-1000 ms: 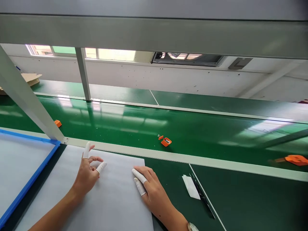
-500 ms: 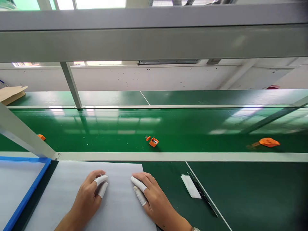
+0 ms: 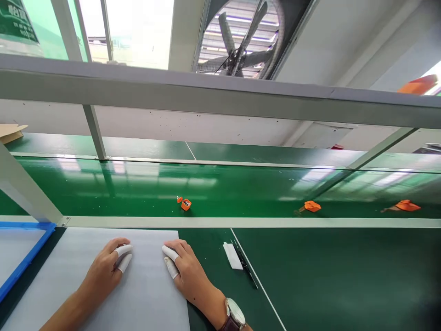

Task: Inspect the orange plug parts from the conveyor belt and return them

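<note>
Both my hands rest on a white foam sheet [image 3: 144, 294] that lies on the green worktable. My left hand [image 3: 105, 271] lies loosely curled on the sheet, with white finger cots on the thumb and forefinger and nothing in it. My right hand [image 3: 184, 271] lies the same way a little to the right, also with white finger cots and nothing held, a wristwatch [image 3: 234, 315] on its wrist. A small orange part [image 3: 185, 203] sits on the green conveyor belt [image 3: 241, 193] just beyond my hands.
Two more orange parts [image 3: 312, 206] [image 3: 406, 205] lie on the belt to the right. A white slip [image 3: 232, 255] lies by a dark strip right of my hand. A blue-edged tray [image 3: 20, 262] is at left. A grey frame beam [image 3: 220, 99] crosses overhead, with a wall fan [image 3: 241, 41] behind.
My left hand dropped from a raised, fingers-apart pose to rest on the foam sheet. The view tilted up and panned right; the orange parts drifted left along the belt.
</note>
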The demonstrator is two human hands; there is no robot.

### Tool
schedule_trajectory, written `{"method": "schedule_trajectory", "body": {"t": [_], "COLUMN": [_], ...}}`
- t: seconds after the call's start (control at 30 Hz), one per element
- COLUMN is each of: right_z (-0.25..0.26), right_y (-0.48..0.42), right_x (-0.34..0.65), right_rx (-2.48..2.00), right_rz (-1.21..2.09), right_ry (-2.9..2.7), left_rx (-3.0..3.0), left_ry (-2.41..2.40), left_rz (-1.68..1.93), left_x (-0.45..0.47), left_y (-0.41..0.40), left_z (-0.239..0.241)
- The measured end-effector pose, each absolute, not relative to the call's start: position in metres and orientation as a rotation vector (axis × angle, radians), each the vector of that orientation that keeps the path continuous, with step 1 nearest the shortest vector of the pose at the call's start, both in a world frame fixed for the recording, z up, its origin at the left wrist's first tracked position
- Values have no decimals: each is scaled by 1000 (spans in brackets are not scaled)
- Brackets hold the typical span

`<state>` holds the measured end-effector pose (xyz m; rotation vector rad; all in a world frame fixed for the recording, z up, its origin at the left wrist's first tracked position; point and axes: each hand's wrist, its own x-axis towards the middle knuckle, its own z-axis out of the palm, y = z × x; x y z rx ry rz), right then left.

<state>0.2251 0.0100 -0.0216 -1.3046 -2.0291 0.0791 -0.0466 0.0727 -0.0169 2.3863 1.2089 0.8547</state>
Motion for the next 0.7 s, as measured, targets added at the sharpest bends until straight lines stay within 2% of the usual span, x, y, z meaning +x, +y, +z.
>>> {"method": "schedule_trajectory", "body": {"t": [0.27,0.7], "right_z": [-26,-27], "right_y": [10,12], "right_x": [225,226], "right_rx": [-1243,-1157], "right_rz": [77,25], "right_ry": [-2018,-2042], "left_rx": [2457,2462], "left_ry": [1281,1327], "left_rz": [703,694], "left_x": [-42,-38], "left_y": [67,50], "left_z": [-9,3]}}
